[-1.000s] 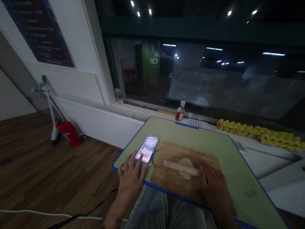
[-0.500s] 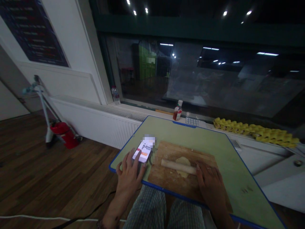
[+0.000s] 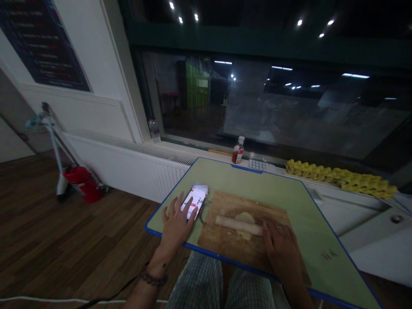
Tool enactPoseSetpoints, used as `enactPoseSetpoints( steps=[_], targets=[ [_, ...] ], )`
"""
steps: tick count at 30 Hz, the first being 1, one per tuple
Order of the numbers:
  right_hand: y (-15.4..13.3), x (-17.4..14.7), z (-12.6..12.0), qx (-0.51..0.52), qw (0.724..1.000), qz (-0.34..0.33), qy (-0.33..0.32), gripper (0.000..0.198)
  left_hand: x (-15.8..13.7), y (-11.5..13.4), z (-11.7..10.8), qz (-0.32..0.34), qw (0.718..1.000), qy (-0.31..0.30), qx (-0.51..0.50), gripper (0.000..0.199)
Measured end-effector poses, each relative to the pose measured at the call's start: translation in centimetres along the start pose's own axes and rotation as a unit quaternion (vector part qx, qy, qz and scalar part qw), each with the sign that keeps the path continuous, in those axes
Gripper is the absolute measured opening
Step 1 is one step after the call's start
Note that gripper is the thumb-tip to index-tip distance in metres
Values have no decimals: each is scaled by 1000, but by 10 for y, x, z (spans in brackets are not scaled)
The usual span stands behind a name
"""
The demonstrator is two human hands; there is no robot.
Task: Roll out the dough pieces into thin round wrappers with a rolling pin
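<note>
With fingers spread, my left hand (image 3: 177,221) rests over the lower part of a lit phone (image 3: 195,200) on the table's left side. My right hand (image 3: 281,244) closes over the right end of a pale wooden rolling pin (image 3: 236,224). The pin lies across a flattened round of dough (image 3: 245,217), whose edges show on both sides of it. Under the dough is a wooden cutting board (image 3: 219,244), with small pale crumbs on it. The pin's right end is hidden by my fingers.
The board lies on a light green table (image 3: 225,176) with a blue edge. Along the windowsill stand a red-labelled bottle (image 3: 237,151), a clear bottle (image 3: 154,130) and yellow egg trays (image 3: 337,177). A red bucket (image 3: 84,182) stands on the floor at left.
My left hand has slid a little further up over the phone, and the phone's screen content has shifted. My right hand and the rolling pin stay put on the dough.
</note>
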State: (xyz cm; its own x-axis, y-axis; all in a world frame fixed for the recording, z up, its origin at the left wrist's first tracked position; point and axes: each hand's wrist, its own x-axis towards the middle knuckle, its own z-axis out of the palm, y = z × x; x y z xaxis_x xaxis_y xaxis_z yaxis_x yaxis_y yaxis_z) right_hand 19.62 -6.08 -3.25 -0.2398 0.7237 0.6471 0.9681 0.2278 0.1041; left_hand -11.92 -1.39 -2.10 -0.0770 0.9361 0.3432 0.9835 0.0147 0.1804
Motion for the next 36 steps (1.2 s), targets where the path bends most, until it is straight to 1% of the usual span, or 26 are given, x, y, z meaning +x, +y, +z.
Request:
enactPoseSetpoints(
  steps=[3,5,7,10,13,15,18,20,23,26,31,34,36],
  targets=[
    [1,-2,1,-45,998,-44,-13,36,-1,-1,0,-9,999,23,-19,47],
    [2,-3,2,-62,997,-50,-18,39,-3,-1,-4,-12,998,51,-35,48],
    [2,-4,3,-69,996,-46,-27,40,-7,3,-10,-1,996,75,-54,47],
    [1,-2,2,-66,997,-31,-33,39,-18,20,-18,57,991,84,-88,45],
    [-1,1,0,-56,998,-18,-22,38,-33,45,-21,150,980,63,-113,46],
    [-2,2,-1,-51,998,-16,-20,40,-40,60,-19,199,972,46,-119,48],
    [-3,3,-2,-34,999,5,-25,41,-45,75,-16,219,967,32,-124,50],
    [-5,5,-2,-16,999,23,-37,39,-43,80,-14,223,966,28,-129,50],
    [-7,7,-3,16,997,56,-53,39,-33,88,-15,251,958,11,-139,48],
    [-7,7,-4,53,993,87,-54,40,-21,97,-17,261,955,-6,-144,47],
    [-2,0,-3,74,994,70,-32,41,-12,102,-15,259,954,-21,-153,44],
    [3,4,-1,59,995,55,-51,39,-6,101,-12,254,955,-23,-151,42],
    [8,11,3,36,996,34,-67,39,4,102,-10,256,956,-34,-141,38]
  ],
)
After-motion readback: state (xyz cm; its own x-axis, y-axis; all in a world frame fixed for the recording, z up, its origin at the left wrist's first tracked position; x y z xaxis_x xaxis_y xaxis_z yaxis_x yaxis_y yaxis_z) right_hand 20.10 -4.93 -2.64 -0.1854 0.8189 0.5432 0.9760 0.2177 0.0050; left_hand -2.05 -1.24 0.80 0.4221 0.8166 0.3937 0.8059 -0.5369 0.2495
